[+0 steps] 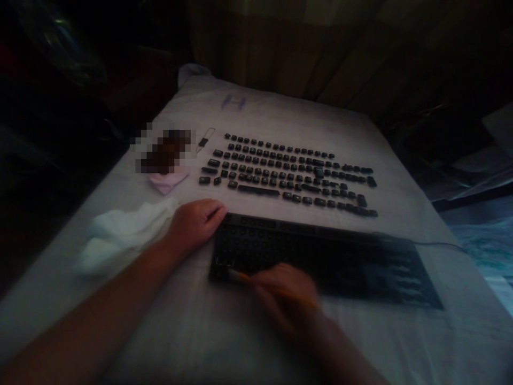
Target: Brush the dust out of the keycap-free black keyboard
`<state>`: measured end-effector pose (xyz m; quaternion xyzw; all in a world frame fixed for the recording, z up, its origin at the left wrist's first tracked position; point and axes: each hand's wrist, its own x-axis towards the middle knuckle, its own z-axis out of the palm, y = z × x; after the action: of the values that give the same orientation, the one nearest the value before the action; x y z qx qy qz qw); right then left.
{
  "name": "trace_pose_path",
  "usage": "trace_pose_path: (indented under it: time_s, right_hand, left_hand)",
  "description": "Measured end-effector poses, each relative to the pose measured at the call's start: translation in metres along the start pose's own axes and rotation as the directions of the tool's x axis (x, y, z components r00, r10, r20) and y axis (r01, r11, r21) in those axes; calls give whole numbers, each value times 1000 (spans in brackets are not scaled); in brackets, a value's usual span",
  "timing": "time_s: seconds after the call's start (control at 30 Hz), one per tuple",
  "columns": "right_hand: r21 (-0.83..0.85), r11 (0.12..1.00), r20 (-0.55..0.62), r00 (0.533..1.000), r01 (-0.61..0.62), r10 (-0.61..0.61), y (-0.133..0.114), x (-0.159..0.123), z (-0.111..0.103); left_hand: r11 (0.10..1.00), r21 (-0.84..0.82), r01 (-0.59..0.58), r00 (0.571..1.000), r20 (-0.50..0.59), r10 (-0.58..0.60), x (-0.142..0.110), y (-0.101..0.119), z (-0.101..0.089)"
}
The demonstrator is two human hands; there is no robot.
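Observation:
A black keyboard (336, 262) with its keycaps off lies on the white cloth, near me. My left hand (198, 224) is closed at its far left corner, with thumb and forefinger gripping the edge. In my right hand (286, 294) is a thin brush (241, 276) with an orange handle and a pale tip. That tip rests at the keyboard's near left part, among the bare key sockets. Beyond the keyboard, loose black keycaps (256, 174) are laid out in rows, with the long spacebar (258, 190) in the nearer rows.
A crumpled white cloth (116, 235) lies left of my left hand. Farther back are a pink cloth (168, 182), a blurred-out item and a small wire tool (203, 141). The keyboard's cable (436, 244) runs off right. A curtain (280, 48) hangs behind.

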<state>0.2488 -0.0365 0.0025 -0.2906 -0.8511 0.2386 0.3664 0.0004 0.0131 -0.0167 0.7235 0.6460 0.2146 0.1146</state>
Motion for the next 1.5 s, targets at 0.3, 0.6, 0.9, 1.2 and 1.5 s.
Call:
trace_pose_path:
  time_s: [0.3,0.6,0.9,1.2,1.5]
  right_hand:
    - [31,999,-50,998,-25,26,1,3,-7]
    - [-34,993,-179,978,-112,105,13,-1,-18]
    - [-57,998,-112,994,-22,16,6,5,-16]
    - [7,999,-59,997,-51,51,8,0,-10]
    - [77,994,-103,991,-73,81,5,3,-16]
  left_hand:
    - [1000,-17,-1,1000,0,1,-1,0,0]
    - [1000,-7,10,1000,11,-10,0,-1,2]
    - [1000,-12,10,1000,17,-10,0,0,0]
    - [1000,-8,15,1000,10,-15,0,-2,2]
    - [1000,1,14,1000,18,-14,0,-3,2]
